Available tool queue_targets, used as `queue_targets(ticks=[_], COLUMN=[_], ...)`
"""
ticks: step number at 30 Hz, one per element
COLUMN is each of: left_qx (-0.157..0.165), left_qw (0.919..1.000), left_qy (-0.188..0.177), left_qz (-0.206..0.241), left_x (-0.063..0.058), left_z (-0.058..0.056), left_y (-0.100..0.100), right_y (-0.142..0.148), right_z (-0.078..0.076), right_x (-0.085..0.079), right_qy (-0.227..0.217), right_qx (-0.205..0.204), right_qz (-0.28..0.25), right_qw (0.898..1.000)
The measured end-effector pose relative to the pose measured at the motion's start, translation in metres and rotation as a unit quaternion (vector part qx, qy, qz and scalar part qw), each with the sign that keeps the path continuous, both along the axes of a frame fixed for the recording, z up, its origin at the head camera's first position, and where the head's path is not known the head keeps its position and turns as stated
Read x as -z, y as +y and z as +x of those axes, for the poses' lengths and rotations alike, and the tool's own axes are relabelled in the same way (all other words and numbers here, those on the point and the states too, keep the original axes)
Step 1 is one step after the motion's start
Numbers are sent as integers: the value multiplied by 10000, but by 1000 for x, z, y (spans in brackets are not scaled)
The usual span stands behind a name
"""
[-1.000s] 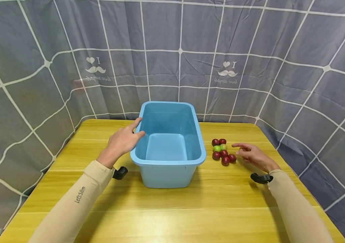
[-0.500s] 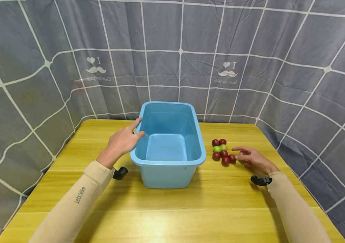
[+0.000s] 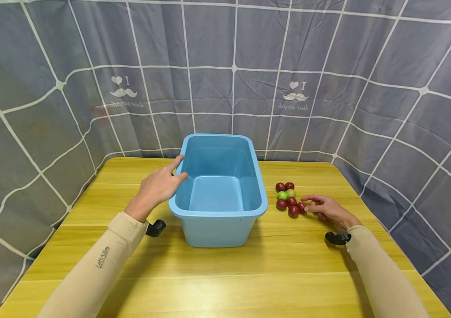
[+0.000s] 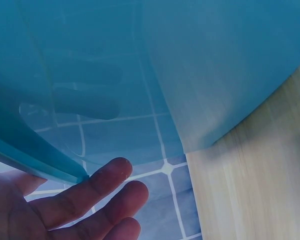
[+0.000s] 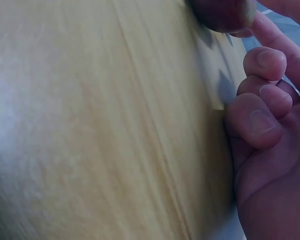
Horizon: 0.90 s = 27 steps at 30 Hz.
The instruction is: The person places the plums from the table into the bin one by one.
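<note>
My left hand (image 3: pixel 157 185) holds the left rim of a deep light-blue plastic tub (image 3: pixel 217 230). Its thumb lies over the rim, and in the left wrist view the fingers (image 4: pixel 107 175) stretch along the outer side below the lip. To the right of the tub is a cluster of small round fruits, mostly dark red plums (image 3: pixel 293 211), with a bright green one (image 3: pixel 282 195) and a yellowish-green one (image 3: pixel 291 193). At the cluster's right edge my right hand (image 3: pixel 328 209) pinches the outermost plum (image 5: pixel 222 14) between thumb and index finger; its other fingers are curled.
The tub stands mid-table on a yellow wood-grain table (image 3: pixel 209 282). A grey curtain with white grid lines (image 3: pixel 209 88) hangs behind and on both sides. A black wrist device (image 3: pixel 338 238) sits below each hand.
The right hand has moved slightly left and down, and its thumb and index finger have come together at the outermost plum. The left hand keeps its place on the tub rim.
</note>
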<state>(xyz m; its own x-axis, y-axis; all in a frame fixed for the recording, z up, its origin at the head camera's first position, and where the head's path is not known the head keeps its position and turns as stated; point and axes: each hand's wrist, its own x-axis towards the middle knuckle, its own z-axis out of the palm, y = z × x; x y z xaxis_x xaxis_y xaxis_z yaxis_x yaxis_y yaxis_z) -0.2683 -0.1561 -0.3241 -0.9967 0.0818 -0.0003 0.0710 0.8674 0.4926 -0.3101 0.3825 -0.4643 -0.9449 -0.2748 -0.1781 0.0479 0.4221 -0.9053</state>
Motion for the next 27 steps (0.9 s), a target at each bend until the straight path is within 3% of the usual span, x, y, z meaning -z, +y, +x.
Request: queue_targets(ticks=[5,12,27], left_qx=[11,10,37], left_qw=[10000,10000,10000], left_qy=[-9,-3,-64], left_qz=[-6,-34,-57], left_x=[1,2,0], left_z=[1,1,0], left_y=[-1,-2,-1], right_y=[-4,-7,-3], right_z=[2,2,3], right_x=[-1,-2,-4], right_qy=[-170,-62,-99], right_qx=[104,28,82], right_qz=[98,363,429], right_qw=[9998,9993,9990])
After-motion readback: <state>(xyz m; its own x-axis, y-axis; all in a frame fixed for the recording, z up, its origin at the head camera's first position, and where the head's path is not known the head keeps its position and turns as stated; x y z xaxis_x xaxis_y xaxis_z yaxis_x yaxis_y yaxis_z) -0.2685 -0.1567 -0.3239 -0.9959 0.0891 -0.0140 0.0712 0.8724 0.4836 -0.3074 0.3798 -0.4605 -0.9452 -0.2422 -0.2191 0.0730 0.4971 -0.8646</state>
